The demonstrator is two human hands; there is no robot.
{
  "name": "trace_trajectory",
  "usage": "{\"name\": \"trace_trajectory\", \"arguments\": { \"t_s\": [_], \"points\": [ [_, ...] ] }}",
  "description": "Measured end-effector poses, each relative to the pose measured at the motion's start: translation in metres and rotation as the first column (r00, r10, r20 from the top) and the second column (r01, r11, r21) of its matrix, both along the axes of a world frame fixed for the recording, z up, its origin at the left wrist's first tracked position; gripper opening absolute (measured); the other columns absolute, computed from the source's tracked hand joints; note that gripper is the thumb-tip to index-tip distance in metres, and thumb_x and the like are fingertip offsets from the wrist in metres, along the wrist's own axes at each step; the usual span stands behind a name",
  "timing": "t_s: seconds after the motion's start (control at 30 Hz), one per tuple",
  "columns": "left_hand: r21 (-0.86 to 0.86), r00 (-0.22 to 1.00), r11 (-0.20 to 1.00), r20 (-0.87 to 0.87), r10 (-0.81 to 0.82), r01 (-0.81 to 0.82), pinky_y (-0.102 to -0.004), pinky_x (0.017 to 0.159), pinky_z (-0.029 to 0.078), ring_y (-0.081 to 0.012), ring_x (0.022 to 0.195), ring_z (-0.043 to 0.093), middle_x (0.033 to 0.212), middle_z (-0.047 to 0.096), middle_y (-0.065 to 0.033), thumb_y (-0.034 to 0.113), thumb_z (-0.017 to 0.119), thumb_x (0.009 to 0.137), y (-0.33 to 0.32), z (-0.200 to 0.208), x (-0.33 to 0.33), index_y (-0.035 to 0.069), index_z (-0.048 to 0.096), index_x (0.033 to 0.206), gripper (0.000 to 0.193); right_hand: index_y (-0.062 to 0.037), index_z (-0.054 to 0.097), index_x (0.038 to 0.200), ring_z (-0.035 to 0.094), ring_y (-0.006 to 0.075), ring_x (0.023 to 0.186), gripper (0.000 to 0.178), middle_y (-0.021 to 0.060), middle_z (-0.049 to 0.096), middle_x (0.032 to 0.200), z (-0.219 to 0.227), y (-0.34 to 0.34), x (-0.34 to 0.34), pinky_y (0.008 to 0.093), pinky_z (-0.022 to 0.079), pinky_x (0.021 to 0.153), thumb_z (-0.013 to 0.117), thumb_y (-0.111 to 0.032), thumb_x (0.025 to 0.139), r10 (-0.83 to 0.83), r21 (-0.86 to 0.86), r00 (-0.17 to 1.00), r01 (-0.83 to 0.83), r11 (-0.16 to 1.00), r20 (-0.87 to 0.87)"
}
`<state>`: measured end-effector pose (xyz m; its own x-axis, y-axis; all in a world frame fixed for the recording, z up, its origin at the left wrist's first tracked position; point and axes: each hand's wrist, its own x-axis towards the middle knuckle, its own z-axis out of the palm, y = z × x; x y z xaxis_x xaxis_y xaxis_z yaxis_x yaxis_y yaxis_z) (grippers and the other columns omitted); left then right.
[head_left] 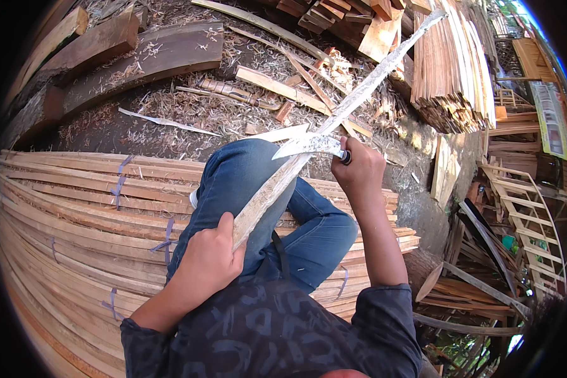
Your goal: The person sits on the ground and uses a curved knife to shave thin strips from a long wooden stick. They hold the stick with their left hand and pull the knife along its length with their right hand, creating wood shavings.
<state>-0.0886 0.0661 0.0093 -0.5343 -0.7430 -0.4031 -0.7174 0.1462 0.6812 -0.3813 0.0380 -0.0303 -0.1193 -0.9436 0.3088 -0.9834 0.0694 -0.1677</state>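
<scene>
My left hand (209, 257) is wrapped round the near end of a long, rough, pale wooden strip (264, 203). This strip slants across my raised knee and away to the far right. Held by its dark handle in my right hand (363, 165) is a broad knife (305, 147) with a curved, smudged blade. The blade lies across the strip just past my knee, its tip pointing left. I cannot tell how deep the edge sits in the wood. My legs in blue jeans (239, 183) are bent beneath the strip.
Long wooden slats (75, 233), tied with purple strips, lie under me and to the left. Curved thick planks (164, 50) rest at far left. Shavings and offcuts (283, 94) cover the ground ahead. Stacked thin boards (453, 69) stand far right, with a wooden ladder-like frame (526, 214) nearer.
</scene>
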Motion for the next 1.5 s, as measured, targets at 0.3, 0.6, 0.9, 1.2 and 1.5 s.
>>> {"name": "trace_trajectory", "arguments": {
  "t_s": [0.3,0.6,0.9,1.2,1.5],
  "points": [
    [0.061,0.987,0.991,-0.102,0.127,-0.121,-0.053,0.057,0.044,-0.05,0.062,0.057,0.061,0.055,-0.0305,0.016,0.057,0.092,-0.001,0.005,0.001,-0.005,0.048,0.088,0.023,-0.0095,0.067,0.075,0.065,0.032,0.061,0.009,0.013,0.065,0.064,-0.007,-0.027,-0.062,0.0436,0.05,0.059,0.066,-0.018,0.077,-0.247,-0.067,0.966,0.242,0.968,-0.081],
    [0.052,0.989,0.991,-0.071,0.129,-0.126,-0.0529,0.056,0.041,-0.0504,0.062,0.056,0.061,0.054,-0.0308,0.013,0.056,0.092,0.001,0.004,0.008,-0.005,0.048,0.088,0.021,-0.0089,0.063,0.072,0.063,0.0279,0.053,0.009,0.0116,0.062,0.059,0.003,-0.023,-0.002,0.0389,0.048,0.052,0.066,-0.015,0.079,-0.037,-0.114,0.998,0.031,0.993,-0.042],
    [0.029,0.996,0.997,-0.046,0.074,-0.073,-0.0518,0.059,0.05,-0.0457,0.061,0.062,0.063,0.06,-0.0274,0.015,0.061,0.086,-0.007,0.003,0.014,-0.004,0.048,0.09,0.023,0.0018,0.07,0.077,0.065,0.0411,0.07,0.028,0.0221,0.065,0.068,-0.07,-0.026,-0.087,0.0487,0.05,0.067,0.064,-0.024,0.085,-0.471,0.274,0.87,0.422,0.864,0.146],
    [0.012,0.997,0.998,-0.028,0.069,-0.068,-0.0476,0.053,0.048,-0.0429,0.057,0.061,0.06,0.058,-0.0231,0.033,0.064,0.089,-0.023,0.005,0.028,-0.002,0.049,0.086,0.038,-0.0102,0.047,0.062,0.045,0.0116,0.036,0.041,0.0015,0.046,0.048,-0.176,0.076,0.032,0.028,0.038,0.035,0.067,-0.028,0.093,-0.695,0.69,-0.071,0.234,0.685,0.715],
    [0.068,0.97,0.971,-0.07,0.233,-0.228,-0.0464,0.052,0.042,-0.0438,0.057,0.057,0.058,0.05,-0.0208,0.043,0.063,0.089,-0.04,0.004,0.08,-0.001,0.047,0.089,0.047,-0.0096,0.046,0.072,0.037,0.0071,0.035,0.039,-0.0025,0.04,0.048,-0.135,0.016,0.062,0.0235,0.029,0.033,0.06,-0.037,0.097,-0.601,0.589,0.092,0.126,0.798,0.794]
  ]
}}
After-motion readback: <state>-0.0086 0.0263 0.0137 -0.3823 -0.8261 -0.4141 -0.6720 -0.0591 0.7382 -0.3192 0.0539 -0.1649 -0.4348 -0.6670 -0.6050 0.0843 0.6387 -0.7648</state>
